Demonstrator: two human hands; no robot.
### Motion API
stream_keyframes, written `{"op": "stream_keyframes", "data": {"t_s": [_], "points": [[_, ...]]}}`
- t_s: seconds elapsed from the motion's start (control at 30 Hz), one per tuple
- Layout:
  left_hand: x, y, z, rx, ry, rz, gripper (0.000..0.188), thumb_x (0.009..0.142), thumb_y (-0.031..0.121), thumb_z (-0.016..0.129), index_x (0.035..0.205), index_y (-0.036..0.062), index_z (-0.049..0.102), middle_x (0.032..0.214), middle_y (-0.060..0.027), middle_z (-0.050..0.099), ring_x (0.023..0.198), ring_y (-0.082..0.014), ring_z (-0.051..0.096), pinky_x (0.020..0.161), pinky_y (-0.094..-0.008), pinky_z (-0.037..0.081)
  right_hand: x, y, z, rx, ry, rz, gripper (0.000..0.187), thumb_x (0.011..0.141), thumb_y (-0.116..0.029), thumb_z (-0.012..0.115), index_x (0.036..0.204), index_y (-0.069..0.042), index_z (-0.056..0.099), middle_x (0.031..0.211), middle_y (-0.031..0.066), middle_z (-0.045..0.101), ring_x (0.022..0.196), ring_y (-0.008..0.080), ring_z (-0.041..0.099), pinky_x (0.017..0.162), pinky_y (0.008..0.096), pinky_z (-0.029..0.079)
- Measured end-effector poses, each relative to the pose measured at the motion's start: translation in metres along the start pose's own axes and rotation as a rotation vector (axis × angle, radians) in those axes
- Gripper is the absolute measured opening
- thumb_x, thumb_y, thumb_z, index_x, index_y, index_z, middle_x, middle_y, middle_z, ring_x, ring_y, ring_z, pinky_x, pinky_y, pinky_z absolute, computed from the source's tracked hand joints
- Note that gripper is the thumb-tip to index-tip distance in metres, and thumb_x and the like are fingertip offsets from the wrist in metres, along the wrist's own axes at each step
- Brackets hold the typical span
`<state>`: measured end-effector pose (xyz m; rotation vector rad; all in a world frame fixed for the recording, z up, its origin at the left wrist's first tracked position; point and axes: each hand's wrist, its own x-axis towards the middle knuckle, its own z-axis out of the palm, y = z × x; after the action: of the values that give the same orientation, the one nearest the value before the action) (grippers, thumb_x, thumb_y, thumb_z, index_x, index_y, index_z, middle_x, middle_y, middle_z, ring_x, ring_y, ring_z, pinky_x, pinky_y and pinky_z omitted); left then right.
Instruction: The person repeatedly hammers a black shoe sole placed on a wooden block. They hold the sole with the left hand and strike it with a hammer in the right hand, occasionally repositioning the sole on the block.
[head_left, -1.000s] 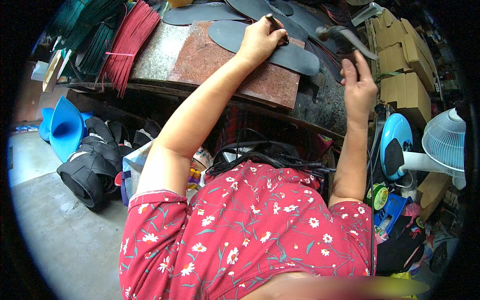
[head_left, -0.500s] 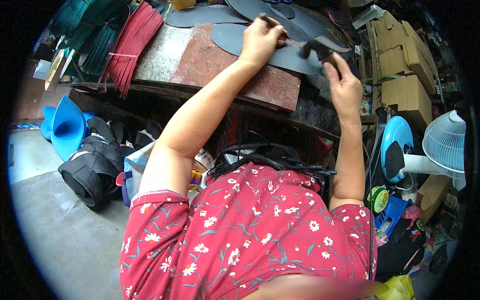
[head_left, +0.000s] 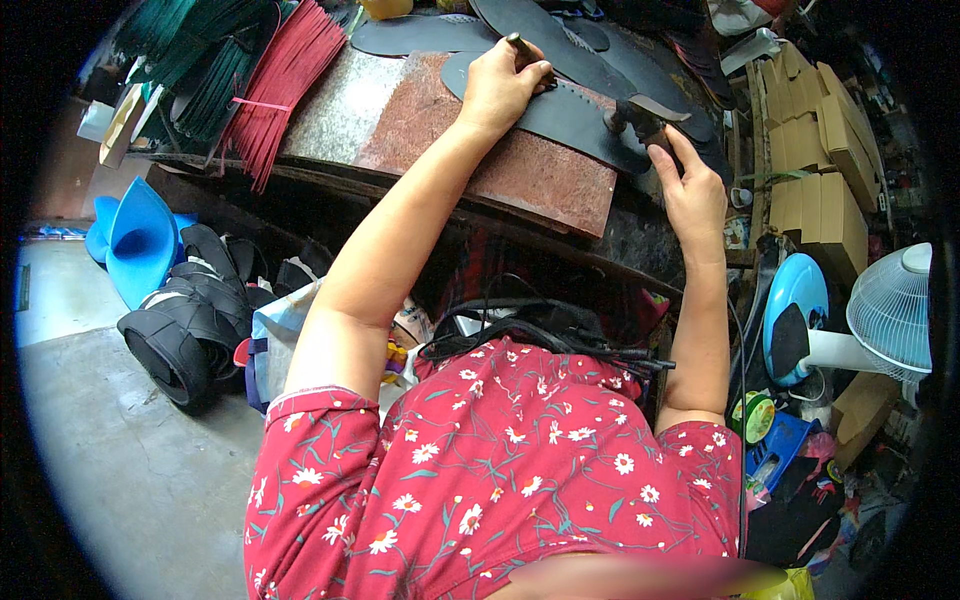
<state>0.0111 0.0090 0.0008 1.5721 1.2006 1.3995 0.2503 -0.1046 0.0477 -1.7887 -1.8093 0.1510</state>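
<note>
A dark, flat sole-shaped piece lies on a reddish-brown slab, with a row of small marks near its far edge. Upright in my left hand is a dark punch-like tool; its lower end is hidden by my closed fingers, over the sole piece. My right hand grips the handle of a dark hammer. The hammer head hovers around the sole piece's right end, apart from the punch-like tool; whether it touches the piece I cannot tell.
More dark sole pieces lie along the bench's far side. Bundles of red strips and green strips sit at its left. Cardboard boxes and a blue-and-white fan stand right. Black rolled material is on the floor left.
My left hand has shifted a little left along the sole piece with the punch-like tool. The hammer, blurred by motion before, now appears sharp. The whole view has moved slightly.
</note>
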Motion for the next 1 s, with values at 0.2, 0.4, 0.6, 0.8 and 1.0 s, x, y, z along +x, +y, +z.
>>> {"op": "stream_keyframes", "data": {"t_s": [0.2, 0.4, 0.6, 0.8, 1.0], "points": [[0.0, 0.007, -0.002, 0.176, -0.01, 0.095, 0.015, 0.087, 0.01, 0.07, 0.096, -0.0008, 0.063, 0.084, -0.0114, 0.072, 0.075, -0.0171, 0.071, 0.069, -0.0301, 0.056, 0.002, -0.026, -0.035, 0.492, 0.187, -0.152, 0.035, 0.091, -0.022, 0.07, 0.12, -0.002, 0.065, 0.094, 0.0119, 0.074, 0.081, 0.0158, 0.069, 0.072, 0.0282, 0.053], [-0.005, 0.017, 0.012, 0.696, -0.07, 0.544, 0.019, 0.088, 0.017, 0.068, 0.099, 0.0044, 0.059, 0.086, -0.0182, 0.068, 0.081, -0.0395, 0.066, 0.069, -0.043, 0.054, 0.013, -0.038, -0.017, 0.298, 0.327, -0.507, 0.036, 0.097, -0.018, 0.063, 0.129, -0.005, 0.06, 0.084, 0.0072, 0.068, 0.073, 0.0083, 0.061, 0.064, 0.0228, 0.05], [0.0, 0.003, 0.008, -0.203, 0.073, -0.058, 0.014, 0.089, 0.01, 0.066, 0.095, -0.0022, 0.064, 0.079, -0.0118, 0.072, 0.072, -0.0146, 0.071, 0.065, -0.0289, 0.058, 0.004, 0.008, 0.008, 0.107, 0.147, -0.096, 0.04, 0.092, -0.039, 0.065, 0.121, -0.012, 0.065, 0.101, 0.0182, 0.071, 0.092, 0.0363, 0.069, 0.076, 0.0382, 0.053], [0.003, -0.003, 0.007, 0.165, -0.022, 0.135, 0.021, 0.086, 0.014, 0.07, 0.099, 0.0005, 0.063, 0.082, -0.015, 0.072, 0.074, -0.0241, 0.072, 0.069, -0.035, 0.057, -0.001, -0.011, -0.024, 0.374, 0.236, -0.171, 0.033, 0.091, -0.026, 0.07, 0.116, -0.004, 0.067, 0.093, 0.0137, 0.073, 0.073, 0.0178, 0.068, 0.069, 0.0302, 0.052], [-0.007, 0.015, 0.019, 0.598, -0.036, 0.525, 0.02, 0.088, 0.017, 0.068, 0.099, 0.0048, 0.057, 0.078, -0.02, 0.066, 0.077, -0.0382, 0.067, 0.067, -0.0433, 0.054, 0.003, -0.032, -0.031, 0.646, 0.425, -0.39, 0.031, 0.094, -0.021, 0.067, 0.12, -0.004, 0.063, 0.087, 0.0122, 0.073, 0.074, 0.0193, 0.071, 0.064, 0.0304, 0.053]]}}
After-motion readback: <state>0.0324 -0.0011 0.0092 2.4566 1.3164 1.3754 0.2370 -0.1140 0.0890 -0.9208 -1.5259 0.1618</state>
